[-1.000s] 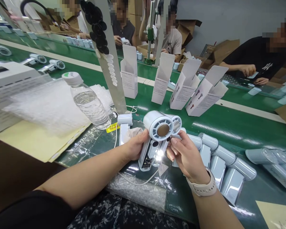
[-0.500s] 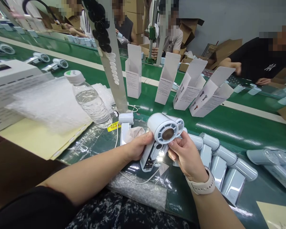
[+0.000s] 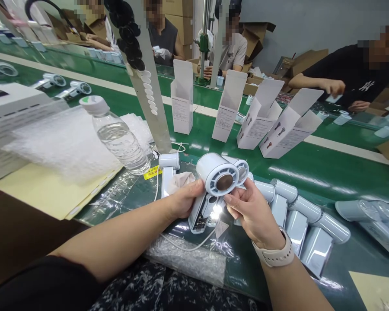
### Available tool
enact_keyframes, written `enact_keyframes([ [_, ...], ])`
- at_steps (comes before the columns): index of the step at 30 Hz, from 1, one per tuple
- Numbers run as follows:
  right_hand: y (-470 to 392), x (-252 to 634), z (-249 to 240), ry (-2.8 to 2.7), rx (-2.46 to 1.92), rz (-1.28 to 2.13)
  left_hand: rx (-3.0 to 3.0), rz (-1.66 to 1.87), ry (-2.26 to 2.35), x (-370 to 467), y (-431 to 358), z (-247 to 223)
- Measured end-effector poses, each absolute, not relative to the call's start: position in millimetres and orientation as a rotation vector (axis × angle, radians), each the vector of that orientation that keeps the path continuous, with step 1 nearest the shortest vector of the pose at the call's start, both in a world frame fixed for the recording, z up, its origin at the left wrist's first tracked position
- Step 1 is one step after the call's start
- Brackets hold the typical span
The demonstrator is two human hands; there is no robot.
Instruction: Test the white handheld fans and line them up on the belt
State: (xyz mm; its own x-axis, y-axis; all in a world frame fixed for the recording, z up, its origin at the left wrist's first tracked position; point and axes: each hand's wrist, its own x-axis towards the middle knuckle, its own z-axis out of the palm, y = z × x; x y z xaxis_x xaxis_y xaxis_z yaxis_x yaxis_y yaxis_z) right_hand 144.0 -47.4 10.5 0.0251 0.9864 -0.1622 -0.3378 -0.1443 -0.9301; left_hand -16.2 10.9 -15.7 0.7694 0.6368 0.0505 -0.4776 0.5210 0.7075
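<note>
A light blue handheld fan (image 3: 213,172) with a round vented head and a brown disc at its centre faces me, tilted. Its handle shows an open strip with a dark circuit board (image 3: 200,219). My left hand (image 3: 186,199) is closed around the fan just below the head. Thumb and fingers of my right hand (image 3: 246,203) are closed at the lower right of the head; the fingertips are partly hidden. Directly behind it is another fan head (image 3: 242,169). A fan (image 3: 169,161) lies at the left beside a crumpled pale wrap (image 3: 181,181).
Several light blue fans (image 3: 314,242) lie to my right. White open boxes (image 3: 181,103) stand on the green conveyor (image 3: 201,144). A water bottle (image 3: 119,140), clear plastic bags (image 3: 52,138) and a metal post (image 3: 152,103) are left. Bubble wrap (image 3: 188,259) lies nearest me. Co-workers sit opposite.
Both my hands and the fan have shifted slightly left in view, with the grip much the same. Across the conveyor at right, a co-worker's hand has moved right and now holds a pale piece.
</note>
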Motion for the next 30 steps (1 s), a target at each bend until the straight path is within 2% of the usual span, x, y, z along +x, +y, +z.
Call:
enact_keyframes([
  [7,-45,141,13,-0.765,-1.021,1.422,0.827,0.62,0.137,-13,8,-7],
  [15,-43,142,6,-0.789,-1.058,1.406,0.875,0.681,0.254,-15,8,-23],
  [30,-46,150,11,-0.814,-1.002,1.559,0.702,0.664,0.122,-18,11,-14],
])
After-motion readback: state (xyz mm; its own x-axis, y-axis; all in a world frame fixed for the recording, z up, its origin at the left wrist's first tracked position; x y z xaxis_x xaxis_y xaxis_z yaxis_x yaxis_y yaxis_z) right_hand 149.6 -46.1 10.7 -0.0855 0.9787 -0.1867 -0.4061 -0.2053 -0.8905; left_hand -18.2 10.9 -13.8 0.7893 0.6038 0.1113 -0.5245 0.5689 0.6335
